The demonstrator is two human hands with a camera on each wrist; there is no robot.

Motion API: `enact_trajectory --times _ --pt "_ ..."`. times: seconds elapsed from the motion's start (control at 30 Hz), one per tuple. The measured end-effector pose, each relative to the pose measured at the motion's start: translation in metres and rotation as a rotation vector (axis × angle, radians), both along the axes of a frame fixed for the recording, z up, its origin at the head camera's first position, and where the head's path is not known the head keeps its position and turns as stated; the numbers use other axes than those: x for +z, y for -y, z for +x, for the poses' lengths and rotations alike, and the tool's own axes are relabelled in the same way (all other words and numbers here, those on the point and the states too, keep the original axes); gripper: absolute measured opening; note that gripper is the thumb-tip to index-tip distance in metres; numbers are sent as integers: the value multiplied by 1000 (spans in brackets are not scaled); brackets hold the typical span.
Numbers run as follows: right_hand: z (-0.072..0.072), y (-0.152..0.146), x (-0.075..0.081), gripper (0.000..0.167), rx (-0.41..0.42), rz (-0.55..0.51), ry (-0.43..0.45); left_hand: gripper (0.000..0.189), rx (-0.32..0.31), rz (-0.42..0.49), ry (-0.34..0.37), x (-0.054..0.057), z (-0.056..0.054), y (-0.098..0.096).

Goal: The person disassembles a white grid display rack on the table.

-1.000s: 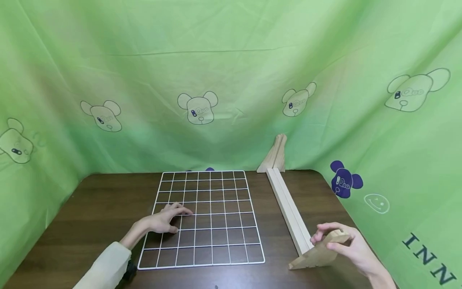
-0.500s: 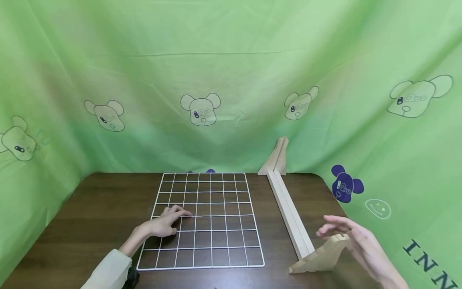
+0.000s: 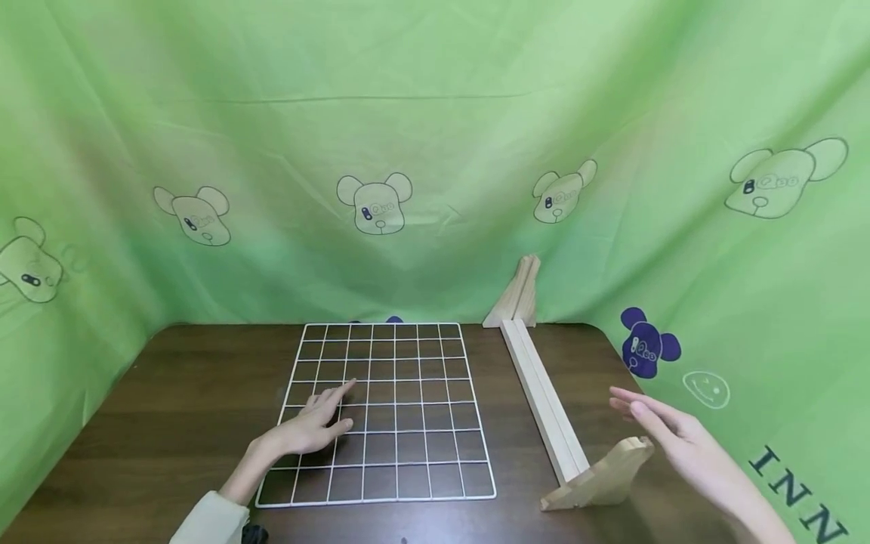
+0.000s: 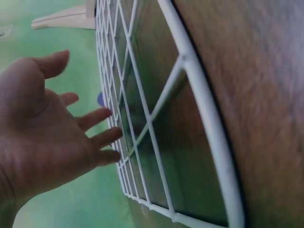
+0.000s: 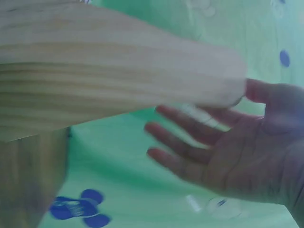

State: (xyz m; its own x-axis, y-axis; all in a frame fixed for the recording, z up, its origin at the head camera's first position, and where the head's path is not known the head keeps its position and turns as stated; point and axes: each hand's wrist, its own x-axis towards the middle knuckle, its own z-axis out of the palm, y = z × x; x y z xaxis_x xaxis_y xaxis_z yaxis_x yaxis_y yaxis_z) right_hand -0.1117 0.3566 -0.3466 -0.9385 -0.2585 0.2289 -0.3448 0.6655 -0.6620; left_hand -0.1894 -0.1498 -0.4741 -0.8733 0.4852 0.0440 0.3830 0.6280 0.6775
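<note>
A white wire grid panel [image 3: 426,431] lies flat on the table. My left hand [image 3: 306,432] is over its left part, fingers loosely extended and thumb spread. In the left wrist view several fingertips [image 4: 110,137] come close to the wires; contact cannot be made out. Right of the grid stands a pale wooden frame: a long rail [image 3: 544,402] joins a near curved end piece [image 3: 605,477] and a far end piece [image 3: 514,301]. Beside the near end piece my right hand [image 3: 683,446] hovers with fingers extended, holding nothing. The right wrist view has this end piece [image 5: 118,71] alongside the thumb.
The brown wooden table [image 3: 183,408] carries both objects. A green curtain [image 3: 435,136] with bear-head prints encloses the back and sides. Under the left cuff [image 3: 216,517] a black object [image 3: 254,533] partly shows.
My right hand has let go of the near end piece and moved right, its fingers straightening. My left hand's fingers and thumb have spread more over the grid. Grid and wooden frame stay put.
</note>
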Motion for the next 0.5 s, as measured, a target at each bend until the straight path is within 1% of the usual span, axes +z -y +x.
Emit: enact_trajectory --times 0.07,0.13,0.2,0.3,0.4,0.5 --pt "3 5 6 40 -77 92 10 66 44 -36 -6 1 3 -2" --pt "5 11 15 45 -118 151 33 68 91 -78 -25 2 6 -5" --pt "7 20 23 50 -114 169 39 69 136 -110 -44 5 8 -7" --pt "6 35 33 54 -85 191 -5 71 204 -157 -53 14 13 -11" --pt "2 53 36 59 -74 239 -67 73 279 -204 -72 20 16 -13" --pt "-3 76 36 65 -87 299 -97 74 338 -240 -113 22 16 -15"
